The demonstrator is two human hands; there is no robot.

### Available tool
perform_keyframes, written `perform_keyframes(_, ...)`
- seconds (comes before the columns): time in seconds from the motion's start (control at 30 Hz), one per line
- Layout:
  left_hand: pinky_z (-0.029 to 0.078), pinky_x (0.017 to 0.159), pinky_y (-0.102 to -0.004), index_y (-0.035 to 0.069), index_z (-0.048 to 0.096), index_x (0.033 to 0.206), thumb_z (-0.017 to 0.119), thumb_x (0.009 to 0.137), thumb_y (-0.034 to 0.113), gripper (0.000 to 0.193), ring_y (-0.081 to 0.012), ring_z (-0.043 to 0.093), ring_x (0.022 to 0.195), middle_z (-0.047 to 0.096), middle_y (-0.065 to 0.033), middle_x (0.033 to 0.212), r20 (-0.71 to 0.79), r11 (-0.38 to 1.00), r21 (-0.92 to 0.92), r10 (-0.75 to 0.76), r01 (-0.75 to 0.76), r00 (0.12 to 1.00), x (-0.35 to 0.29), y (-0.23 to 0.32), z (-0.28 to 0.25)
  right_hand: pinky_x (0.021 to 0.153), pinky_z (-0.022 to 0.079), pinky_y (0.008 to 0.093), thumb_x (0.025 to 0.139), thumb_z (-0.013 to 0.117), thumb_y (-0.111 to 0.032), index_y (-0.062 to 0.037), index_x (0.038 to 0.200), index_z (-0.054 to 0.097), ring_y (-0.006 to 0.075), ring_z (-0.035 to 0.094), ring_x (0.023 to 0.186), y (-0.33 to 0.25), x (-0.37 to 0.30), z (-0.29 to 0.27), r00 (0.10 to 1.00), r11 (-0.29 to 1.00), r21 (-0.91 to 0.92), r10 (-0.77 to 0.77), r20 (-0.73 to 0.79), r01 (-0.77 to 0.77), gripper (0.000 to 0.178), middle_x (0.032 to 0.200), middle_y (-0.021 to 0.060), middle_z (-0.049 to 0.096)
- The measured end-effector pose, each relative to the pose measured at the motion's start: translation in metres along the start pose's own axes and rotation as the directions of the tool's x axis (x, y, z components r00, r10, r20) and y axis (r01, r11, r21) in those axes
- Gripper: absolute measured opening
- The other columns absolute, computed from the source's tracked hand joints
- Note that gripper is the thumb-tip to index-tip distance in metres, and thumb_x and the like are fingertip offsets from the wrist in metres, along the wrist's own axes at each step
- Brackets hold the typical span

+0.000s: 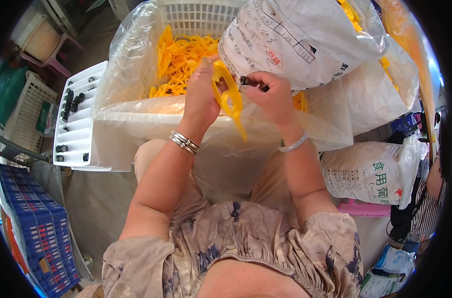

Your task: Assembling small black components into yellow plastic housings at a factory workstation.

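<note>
My left hand (202, 94) is closed round a yellow plastic part (231, 97), a flat looped piece with a narrow tail hanging down. Close to its right, my right hand (270, 94) pinches a small black part (245, 81); its exact kind is too small to make out. Both hands are above the front edge of a white crate (196, 15) lined with clear plastic. Behind my left hand, a heap of similar yellow parts (181, 54) fills the crate. A full white sack (285, 44) rests over its right side.
A white ribbed tray (77, 131) with several black spring-like pieces (69, 104) stands left of the crate. Farther left are a blue crate (37, 223) and a pink stool (54, 58) bearing a bucket. At right lie another white sack (365, 171) and part of another person (434, 184).
</note>
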State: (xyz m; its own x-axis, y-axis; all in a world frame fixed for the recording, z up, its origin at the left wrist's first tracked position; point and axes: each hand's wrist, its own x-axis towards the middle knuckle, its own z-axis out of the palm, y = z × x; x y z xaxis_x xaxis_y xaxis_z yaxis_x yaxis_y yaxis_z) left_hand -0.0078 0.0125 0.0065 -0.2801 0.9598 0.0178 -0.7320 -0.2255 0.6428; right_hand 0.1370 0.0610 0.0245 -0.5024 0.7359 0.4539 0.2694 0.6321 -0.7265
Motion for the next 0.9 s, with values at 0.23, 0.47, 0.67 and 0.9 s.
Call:
perform_keyframes(0.23, 0.038, 0.093, -0.034, 0.003, 0.039, 0.118, 0.039, 0.091, 0.017, 0.031, -0.0233, 0.049, 0.102, 0.048, -0.0112, 0.107, 0.011, 0.905, -0.116, 0.414, -0.41, 0.91, 0.007, 0.011, -0.009, 0.042, 0.031, 0.0176, 0.07, 0.06, -0.006, 0.0038, 0.091, 0.062, 0.0021, 0.04, 0.048, -0.007, -0.001, -0.012, 0.832, 0.759, 0.371, 0.394, 0.391, -0.534, 0.023, 0.074, 0.0018, 0.058)
perform_keyframes(0.47, 0.034, 0.096, -0.0413, 0.001, 0.05, 0.101, 0.039, 0.086, 0.027, 0.031, -0.0315, 0.048, 0.104, 0.052, -0.0142, 0.103, 0.156, 0.912, -0.329, 0.31, -0.246, 0.938, 0.007, 0.022, -0.025, 0.047, 0.035, 0.0179, 0.067, 0.061, -0.005, 0.0035, 0.089, 0.062, 0.0029, 0.043, 0.052, -0.003, -0.002, -0.003, 0.762, 0.695, 0.382, 0.379, 0.525, -0.609, 0.024, 0.098, 0.0054, 0.056)
perform_keyframes(0.67, 0.043, 0.084, -0.0528, -0.001, 0.056, 0.096, 0.028, 0.088, 0.055, 0.063, -0.0351, 0.049, 0.103, 0.05, -0.0191, 0.111, 0.483, 0.933, -0.237, -0.13, 0.272, 0.866, 0.007, 0.046, -0.034, 0.054, 0.039, 0.0184, 0.06, 0.061, -0.006, 0.0011, 0.087, 0.062, 0.0043, 0.046, 0.056, 0.001, 0.002, -0.032, 0.925, 0.973, 0.228, -0.12, 0.361, 0.037, 0.027, 0.104, 0.008, 0.054)
perform_keyframes(0.9, 0.051, 0.07, -0.0506, 0.0, 0.035, 0.127, 0.04, 0.084, 0.055, 0.07, -0.0387, 0.057, 0.089, 0.045, -0.0233, 0.12, 0.57, 0.869, -0.021, -0.396, 0.494, 0.72, 0.0, 0.051, -0.035, 0.055, 0.04, 0.0201, 0.059, 0.061, -0.005, -0.0005, 0.087, 0.061, 0.0074, 0.048, 0.057, -0.008, -0.001, -0.04, 0.891, 0.98, 0.11, -0.196, 0.41, 0.164, 0.028, 0.106, 0.0099, 0.053)
